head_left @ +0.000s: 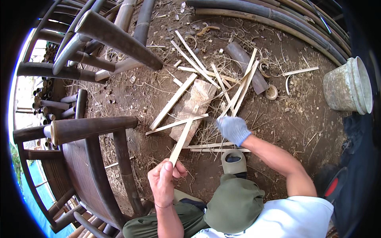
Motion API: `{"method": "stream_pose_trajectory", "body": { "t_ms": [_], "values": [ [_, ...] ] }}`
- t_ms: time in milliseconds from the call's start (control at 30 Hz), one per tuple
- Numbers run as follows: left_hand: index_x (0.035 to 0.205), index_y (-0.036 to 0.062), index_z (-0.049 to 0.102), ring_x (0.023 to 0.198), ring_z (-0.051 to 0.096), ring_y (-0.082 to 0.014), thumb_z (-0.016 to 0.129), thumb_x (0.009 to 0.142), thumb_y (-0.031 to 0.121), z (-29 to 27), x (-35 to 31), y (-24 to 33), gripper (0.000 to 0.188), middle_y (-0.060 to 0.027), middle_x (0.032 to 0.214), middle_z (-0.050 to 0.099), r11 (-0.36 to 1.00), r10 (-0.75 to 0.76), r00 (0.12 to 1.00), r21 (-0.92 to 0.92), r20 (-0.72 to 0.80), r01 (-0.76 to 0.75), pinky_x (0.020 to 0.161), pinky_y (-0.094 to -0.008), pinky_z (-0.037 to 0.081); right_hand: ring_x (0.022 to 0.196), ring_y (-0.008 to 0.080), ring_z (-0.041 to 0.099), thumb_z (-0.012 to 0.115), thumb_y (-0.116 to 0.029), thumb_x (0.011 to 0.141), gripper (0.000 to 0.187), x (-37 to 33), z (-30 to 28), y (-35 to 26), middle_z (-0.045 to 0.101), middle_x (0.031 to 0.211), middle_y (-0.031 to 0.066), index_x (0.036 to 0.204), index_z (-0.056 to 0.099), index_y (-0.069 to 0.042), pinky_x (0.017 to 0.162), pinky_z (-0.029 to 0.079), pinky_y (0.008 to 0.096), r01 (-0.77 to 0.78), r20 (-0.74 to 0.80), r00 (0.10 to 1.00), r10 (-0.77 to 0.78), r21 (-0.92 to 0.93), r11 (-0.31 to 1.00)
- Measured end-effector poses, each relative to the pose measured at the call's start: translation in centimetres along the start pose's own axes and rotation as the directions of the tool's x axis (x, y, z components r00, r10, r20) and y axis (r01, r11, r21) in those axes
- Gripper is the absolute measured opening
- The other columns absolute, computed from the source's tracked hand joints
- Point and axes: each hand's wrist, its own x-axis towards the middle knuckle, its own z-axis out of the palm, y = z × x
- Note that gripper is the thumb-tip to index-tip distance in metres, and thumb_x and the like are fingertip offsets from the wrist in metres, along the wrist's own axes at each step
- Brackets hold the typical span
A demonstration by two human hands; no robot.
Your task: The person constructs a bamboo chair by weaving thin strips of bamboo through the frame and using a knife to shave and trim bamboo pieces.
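My bare left hand [164, 178] pinches the lower end of a flat, pale bamboo strip [182, 142] between thumb and fingers. The strip slants up and away over a rough wooden block [197, 99]. A knife [206, 118] with a dark blade sticks out leftward from my right hand [234, 130], which wears a grey-blue knit glove and is closed around its handle; the handle itself is hidden. The blade lies close to the strip's far end; whether they touch I cannot tell. Another bamboo strip [174, 102] leans along the block's left side.
Several cut strips [246, 85] and curly shavings litter the dirt floor around a dark bamboo piece [246, 67]. A dirty white bucket [345, 85] stands at right. Bamboo chairs [95, 158] crowd the left. Long poles [274, 20] lie far right. A sandal [234, 160] is near the glove.
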Motion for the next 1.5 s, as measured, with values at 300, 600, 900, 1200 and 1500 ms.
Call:
{"method": "stream_pose_trajectory", "body": {
  "t_ms": [300,600,900,1200,1500],
  "values": [
    [0.133,-0.0091,0.054,0.080,0.073,-0.0209,0.050,0.104,0.010,-1.0,-1.4,-4.8,0.035,-0.0163,0.108,0.071,0.723,-0.675,0.703,0.011,0.224,0.690,0.072,-0.0328,0.063,0.078,0.0378,0.071,0.062,-0.038,0.094,0.033,-1.0,-6.6,-0.4,0.071,0.082,0.0181,0.109,0.067,-0.010,0.070,0.056,0.0497,-0.117,-0.206,0.956,0.208,0.384,0.916],
    [0.136,0.0001,0.062,0.067,0.052,-0.0034,0.059,0.106,0.017,2.2,-1.6,-6.8,0.034,0.0000,0.092,0.064,0.938,-0.320,0.945,0.120,-0.064,0.326,0.055,-0.0198,0.046,0.087,0.0372,0.070,0.082,-0.032,0.082,0.045,-3.8,-10.3,-4.2,0.071,0.094,0.0179,0.114,0.067,-0.003,0.077,0.056,0.0465,0.149,-0.199,0.979,-0.045,0.549,0.823],
    [0.119,-0.0038,0.067,0.074,0.057,-0.0123,0.058,0.104,0.013,2.2,-4.4,-5.8,0.024,-0.0072,0.085,0.064,0.918,-0.213,0.966,0.308,-0.149,0.250,0.066,-0.0293,0.048,0.063,0.0343,0.068,0.064,-0.056,0.095,0.046,-1.3,-10.0,-5.2,0.063,0.067,0.0140,0.085,0.064,-0.010,0.056,0.053,0.0459,0.230,-0.314,0.941,-0.130,0.308,0.923],
    [0.143,-0.0030,0.052,0.053,0.049,-0.0050,0.050,0.110,0.024,0.5,-8.0,-5.4,0.043,-0.0041,0.078,0.062,0.953,-0.294,0.956,-0.082,-0.012,0.293,0.045,-0.0204,0.041,0.046,0.0218,0.060,0.043,-0.060,0.105,0.058,2.0,-12.2,1.7,0.060,0.059,0.0099,0.088,0.066,-0.010,0.044,0.048,0.0387,0.018,-0.271,0.957,0.106,0.418,0.908],
    [0.151,0.0060,0.048,0.043,0.039,-0.0032,0.052,0.110,0.030,3.2,-3.3,-3.6,0.048,-0.0006,0.067,0.055,0.930,-0.312,0.950,-0.208,-0.012,0.303,0.036,-0.0201,0.035,0.063,0.0365,0.064,0.066,-0.067,0.088,0.060,-2.4,-11.7,-6.8,0.059,0.068,0.0153,0.082,0.062,-0.008,0.056,0.050,0.0452,0.308,-0.303,0.934,-0.192,0.402,0.862]
  ]
}}
